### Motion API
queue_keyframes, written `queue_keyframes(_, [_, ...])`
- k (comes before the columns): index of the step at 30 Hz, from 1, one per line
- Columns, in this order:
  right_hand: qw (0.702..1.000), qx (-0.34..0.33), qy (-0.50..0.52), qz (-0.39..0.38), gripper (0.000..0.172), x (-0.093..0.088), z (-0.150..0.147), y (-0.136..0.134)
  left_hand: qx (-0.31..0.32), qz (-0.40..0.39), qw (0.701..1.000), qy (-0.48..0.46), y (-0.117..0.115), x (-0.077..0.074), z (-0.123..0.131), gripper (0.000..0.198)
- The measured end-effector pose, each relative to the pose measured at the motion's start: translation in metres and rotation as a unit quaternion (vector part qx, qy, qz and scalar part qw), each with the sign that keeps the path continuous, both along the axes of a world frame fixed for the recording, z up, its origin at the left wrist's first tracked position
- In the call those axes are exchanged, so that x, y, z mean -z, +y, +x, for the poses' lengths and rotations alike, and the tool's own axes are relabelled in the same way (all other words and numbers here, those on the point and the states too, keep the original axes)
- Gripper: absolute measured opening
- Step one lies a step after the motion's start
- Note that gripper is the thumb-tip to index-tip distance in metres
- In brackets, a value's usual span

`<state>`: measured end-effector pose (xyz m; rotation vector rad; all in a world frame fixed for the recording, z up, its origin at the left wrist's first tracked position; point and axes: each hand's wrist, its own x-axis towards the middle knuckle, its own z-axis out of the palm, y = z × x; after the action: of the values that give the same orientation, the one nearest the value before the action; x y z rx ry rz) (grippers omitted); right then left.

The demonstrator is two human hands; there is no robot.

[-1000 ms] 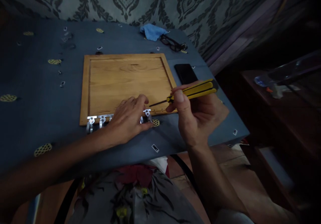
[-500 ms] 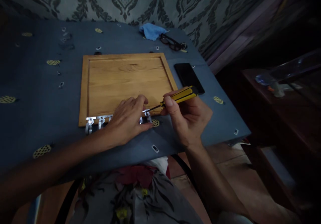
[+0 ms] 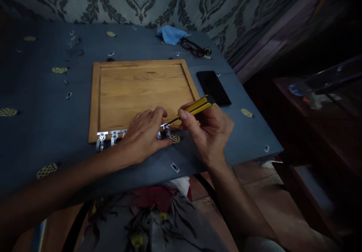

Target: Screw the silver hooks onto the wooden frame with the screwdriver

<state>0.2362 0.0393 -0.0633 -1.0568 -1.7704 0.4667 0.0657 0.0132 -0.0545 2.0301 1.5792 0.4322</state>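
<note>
My right hand (image 3: pixel 207 131) is closed around the yellow-and-black handle of a screwdriver (image 3: pixel 199 105). The screwdriver is tilted, and its thin shaft runs down left to the right end of a metal hook rail (image 3: pixel 106 133). This silvery rail lies along the near edge of a framed wooden board (image 3: pixel 144 90), its hooks hanging over that edge. Over the rail's middle lies my left hand (image 3: pixel 147 131), fingers bent on the board side and thumb on the near side, gripping the rail there. It hides several hooks. Whether the tip sits in a screw is too small to tell.
A black phone (image 3: pixel 214 88) lies right of the board. Behind it are a blue cloth (image 3: pixel 172 35) and dark glasses (image 3: pixel 195 48). Small clear items (image 3: pixel 74 45) and a tiny screw-like piece (image 3: pixel 66 82) lie left on the patterned tablecloth (image 3: pixel 36 90). A patterned curtain hangs behind.
My right hand has shifted slightly left, and the screwdriver's handle has moved left with it. The tip stays at the rail's right end. My left hand and the board have not moved.
</note>
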Motion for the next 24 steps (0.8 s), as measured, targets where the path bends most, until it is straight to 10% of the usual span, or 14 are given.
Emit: queue_keyframes(24, [0.999, -0.012, 0.032, -0.004, 0.016, 0.001, 0.003, 0.002, 0.005, 0.030, 1.000, 0.008, 0.001, 0.011, -0.003, 0.051])
